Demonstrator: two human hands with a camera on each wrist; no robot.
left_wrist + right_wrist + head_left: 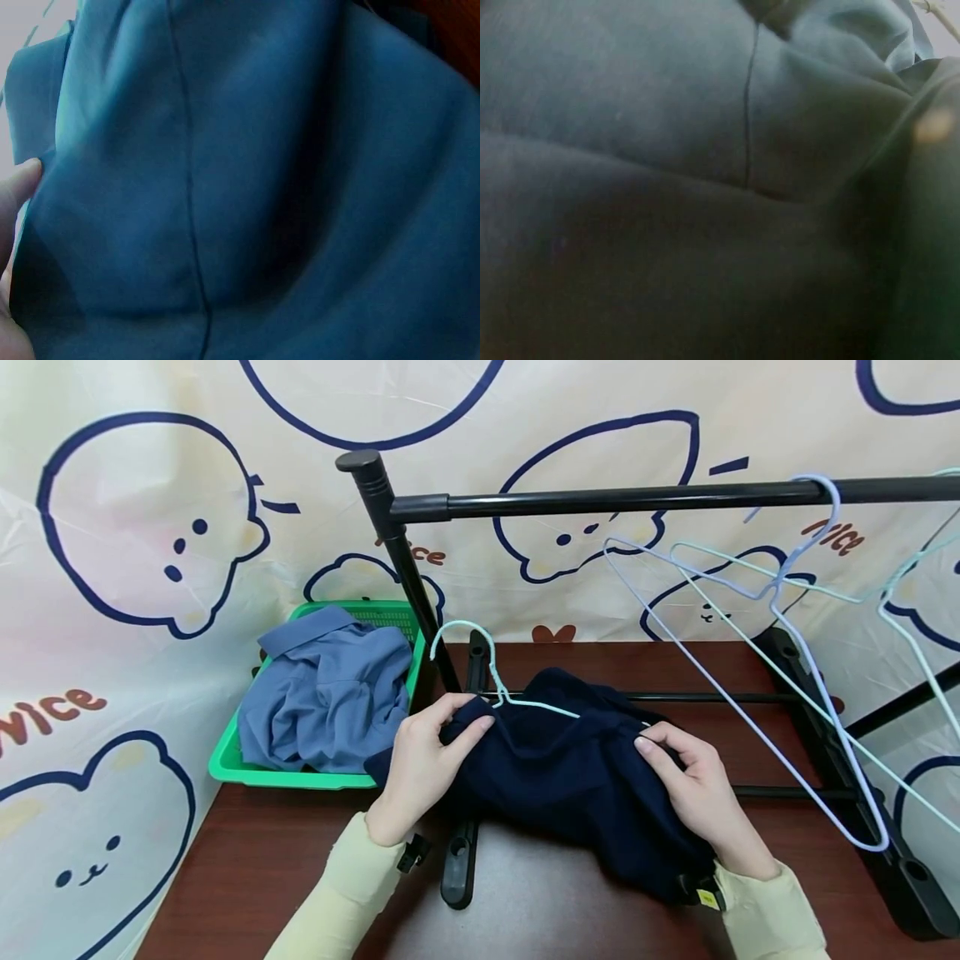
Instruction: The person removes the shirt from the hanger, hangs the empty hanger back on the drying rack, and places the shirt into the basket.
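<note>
A dark navy garment [555, 785], its exact kind unclear from the folds, lies bunched over a mint-green wire hanger [492, 670]. The hook and part of one hanger arm show above the cloth; the rest is covered. My left hand [423, 760] pinches the garment's upper edge between thumb and fingers, just left of the hook. On the other side, my right hand [697, 785] pinches the cloth near the hanger's right end. Seamed fabric [247, 165] fills the left wrist view, with a thumb [21, 184] at its left edge. Only cloth folds [667, 112] dominate the right wrist view.
A green basket [300, 779] holding a crumpled blue shirt [326, 693] stands at the left. Behind the garment rises a black rack [615, 499] with a lilac hanger [806, 647] and mint hangers on its rail. Its black foot [459, 868] lies on the brown table [247, 868].
</note>
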